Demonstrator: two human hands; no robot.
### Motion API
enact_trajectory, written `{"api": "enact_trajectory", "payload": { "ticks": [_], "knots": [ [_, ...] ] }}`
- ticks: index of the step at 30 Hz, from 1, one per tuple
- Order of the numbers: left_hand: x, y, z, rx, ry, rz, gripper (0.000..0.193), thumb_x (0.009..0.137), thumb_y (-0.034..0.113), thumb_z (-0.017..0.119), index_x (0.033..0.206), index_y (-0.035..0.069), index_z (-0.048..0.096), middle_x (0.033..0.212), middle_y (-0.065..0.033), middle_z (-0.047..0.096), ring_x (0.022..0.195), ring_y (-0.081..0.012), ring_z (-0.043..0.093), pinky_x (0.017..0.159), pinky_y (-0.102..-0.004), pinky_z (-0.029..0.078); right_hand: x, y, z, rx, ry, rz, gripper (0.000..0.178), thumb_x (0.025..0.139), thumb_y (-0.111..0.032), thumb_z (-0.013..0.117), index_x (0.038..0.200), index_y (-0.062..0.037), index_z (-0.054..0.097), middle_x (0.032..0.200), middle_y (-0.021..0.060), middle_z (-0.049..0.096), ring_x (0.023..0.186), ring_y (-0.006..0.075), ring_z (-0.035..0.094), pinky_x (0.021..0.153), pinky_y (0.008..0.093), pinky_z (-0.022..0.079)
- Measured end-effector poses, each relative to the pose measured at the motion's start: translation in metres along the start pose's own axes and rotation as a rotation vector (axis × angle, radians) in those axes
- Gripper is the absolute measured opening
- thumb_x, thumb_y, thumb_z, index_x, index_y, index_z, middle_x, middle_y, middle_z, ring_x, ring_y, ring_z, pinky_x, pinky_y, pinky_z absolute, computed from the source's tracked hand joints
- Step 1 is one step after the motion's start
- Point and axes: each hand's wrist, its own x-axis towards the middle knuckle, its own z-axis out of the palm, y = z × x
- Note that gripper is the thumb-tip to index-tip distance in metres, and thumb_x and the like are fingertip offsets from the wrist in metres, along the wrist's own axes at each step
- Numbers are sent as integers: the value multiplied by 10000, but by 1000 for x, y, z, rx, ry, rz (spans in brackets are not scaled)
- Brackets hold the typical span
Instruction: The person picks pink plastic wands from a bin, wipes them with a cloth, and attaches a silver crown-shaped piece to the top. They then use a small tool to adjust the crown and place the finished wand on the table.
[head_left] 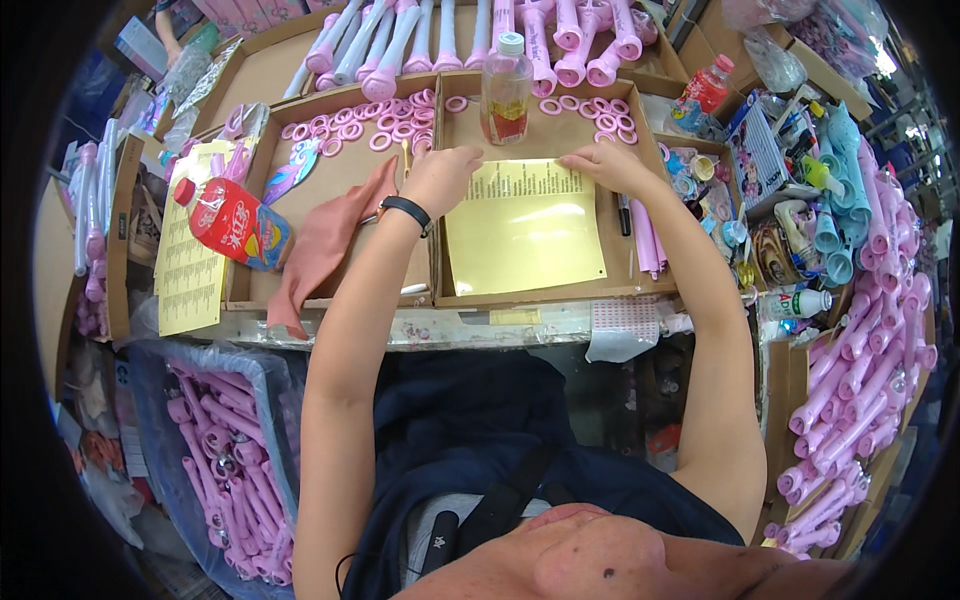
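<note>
A yellow sheet (525,235) with rows of small print along its top lies in the right compartment of a cardboard tray. My left hand (445,180), with a black band on its wrist, is closed at the sheet's upper left corner. At the upper right corner, the fingers of my right hand (608,168) pinch the sheet's edge. A clear bottle (506,95) with amber drink stands just beyond the sheet. Pink rings (400,128) are scattered along the tray's far side, near both hands.
Left of my arm lie a pinkish cloth (335,235) and a red drink bottle (235,225). A black pen (625,215) is beside the sheet. Pink tubes fill a lined bin (225,450) at lower left and a pile (860,380) at right. More wands (400,45) lie at the back.
</note>
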Motion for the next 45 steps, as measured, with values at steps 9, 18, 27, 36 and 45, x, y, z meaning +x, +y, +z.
{"api": "enact_trajectory", "payload": {
  "ticks": [9,18,27,36,45],
  "knots": [
    [12,-24,11,323,10,85,240,925,278,594,866,84,722,833,-101,715,793,-259,675,1144,-501,245,9,-1,5,-316,95,-52,396,974,-431,502,947,-82,687,852,173,696,800,386,664,756,466,507],
    [1,-32,11,308,-187,166,239,953,240,522,903,142,734,878,-37,703,921,-225,666,1126,-606,191,-6,5,15,-377,5,-128,370,993,-413,460,954,-104,660,836,162,689,777,382,659,734,485,506],
    [9,-25,7,482,-423,143,203,926,214,541,1040,143,694,985,-26,678,1120,-201,591,1128,-631,165,-5,4,19,-435,-6,-128,373,989,-418,464,927,-96,641,794,151,686,749,359,670,701,467,519],
    [-31,59,38,438,-365,-22,876,784,694,586,1477,201,373,1504,-221,334,1333,-494,356,1073,-679,252,-1,0,29,-835,9,-321,370,981,-370,478,843,-62,628,680,88,677,654,271,683,631,406,514],
    [-37,69,35,417,-541,-126,1165,646,884,541,1558,240,207,1575,-271,165,1369,-599,206,1070,-704,219,30,-33,19,-290,629,-267,606,809,-372,740,1234,3,528,1172,198,587,1082,332,591,924,431,451]
  ]
}}
